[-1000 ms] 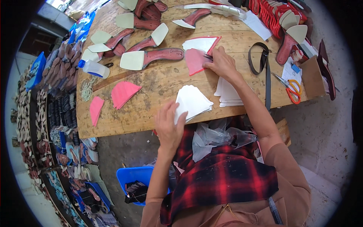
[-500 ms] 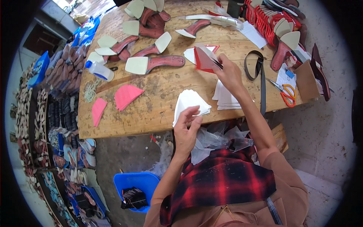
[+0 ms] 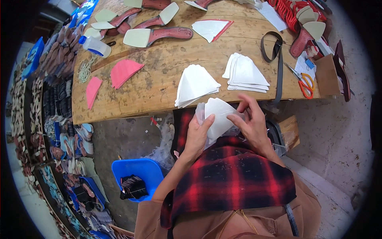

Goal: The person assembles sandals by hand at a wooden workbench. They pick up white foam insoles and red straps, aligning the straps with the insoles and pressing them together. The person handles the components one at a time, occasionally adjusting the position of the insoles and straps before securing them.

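My left hand [image 3: 199,133] grips a white fan-shaped sheet [image 3: 219,118] with thin translucent film around its edges, just off the table's front edge above my lap. At the sheet's right side, my right hand [image 3: 254,124] has thumb and fingers apart, close to or touching the film. Just beyond lie two stacks of similar white pieces, a left stack [image 3: 197,84] and a right stack [image 3: 247,73]. Farther back is another white piece [image 3: 209,30] with red showing along its edge.
On the wooden table [image 3: 159,71] are pink pieces [image 3: 125,72], a bottle [image 3: 95,46], cord [image 3: 84,69], red-and-cream shoe parts [image 3: 171,34], a black strap [image 3: 277,67] and orange-handled scissors [image 3: 304,81]. A blue bin [image 3: 153,169] stands below; laden racks line the left.
My right hand has come back from the red-edged pieces to my lap. My left hand, empty over the left stack before, now holds the white sheet. The view has shifted, so the table sits higher.
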Motion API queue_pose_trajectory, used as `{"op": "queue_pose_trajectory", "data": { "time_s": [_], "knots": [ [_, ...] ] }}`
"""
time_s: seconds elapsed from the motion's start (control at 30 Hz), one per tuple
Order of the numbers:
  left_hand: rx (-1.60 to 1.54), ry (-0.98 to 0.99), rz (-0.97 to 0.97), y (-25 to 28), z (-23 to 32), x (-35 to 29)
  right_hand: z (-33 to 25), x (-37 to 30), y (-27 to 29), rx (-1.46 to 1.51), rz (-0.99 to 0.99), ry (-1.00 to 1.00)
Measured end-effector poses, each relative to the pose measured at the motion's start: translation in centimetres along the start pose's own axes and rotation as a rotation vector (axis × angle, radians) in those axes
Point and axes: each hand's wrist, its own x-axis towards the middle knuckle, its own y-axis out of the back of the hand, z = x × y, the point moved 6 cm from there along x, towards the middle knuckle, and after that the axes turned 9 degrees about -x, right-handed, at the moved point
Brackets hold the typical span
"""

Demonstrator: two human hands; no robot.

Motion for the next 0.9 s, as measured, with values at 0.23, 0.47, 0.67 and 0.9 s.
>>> {"op": "queue_pose_trajectory", "data": {
  "time_s": [0.23,0.47,0.67,0.9],
  "knots": [
    [0.437,-0.029,0.084,6.4,0.3,-1.7,3.8,0.1,-3.0,0.152,-0.364,-0.155],
    [1.982,0.276,0.241,11.4,9.9,-5.4,3.4,0.8,-1.9,0.223,-0.431,-0.153],
    [0.324,0.053,-0.181,-1.3,7.2,-2.8,2.8,0.4,-2.8,0.41,-0.405,-0.191],
    [0.17,-0.114,0.071,-1.5,3.4,-0.2,1.0,0.2,0.2,0.166,0.043,-0.027]
  ]
}}
